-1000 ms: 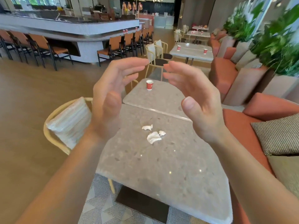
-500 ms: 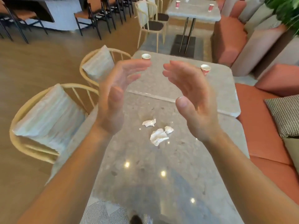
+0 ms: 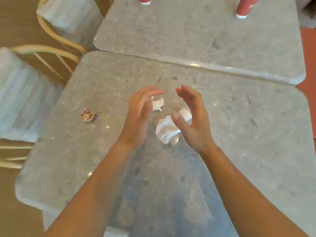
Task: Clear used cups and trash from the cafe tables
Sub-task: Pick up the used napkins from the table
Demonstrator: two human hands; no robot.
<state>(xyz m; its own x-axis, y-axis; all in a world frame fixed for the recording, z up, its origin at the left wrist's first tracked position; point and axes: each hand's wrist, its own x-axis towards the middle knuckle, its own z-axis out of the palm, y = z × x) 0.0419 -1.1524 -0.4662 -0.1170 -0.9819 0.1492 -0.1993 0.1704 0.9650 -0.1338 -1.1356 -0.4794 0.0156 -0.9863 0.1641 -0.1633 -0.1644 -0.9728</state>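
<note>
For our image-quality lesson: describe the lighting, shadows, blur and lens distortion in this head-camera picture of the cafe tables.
Head view: small bright glints dot the polished near table; a dark shadow lies across its near middle; the cushioned chair at left is smeared by blur, the crumpled napkins look sharper; table edges bow, a wide-angle effect; the red cups are cropped at the top.

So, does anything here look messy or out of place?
Yes. Three crumpled white napkins lie on the near table, between the left hand and right hand. A brownish wad sits apart to their left, and two red cups stand on the far table. No spill shows.
</note>
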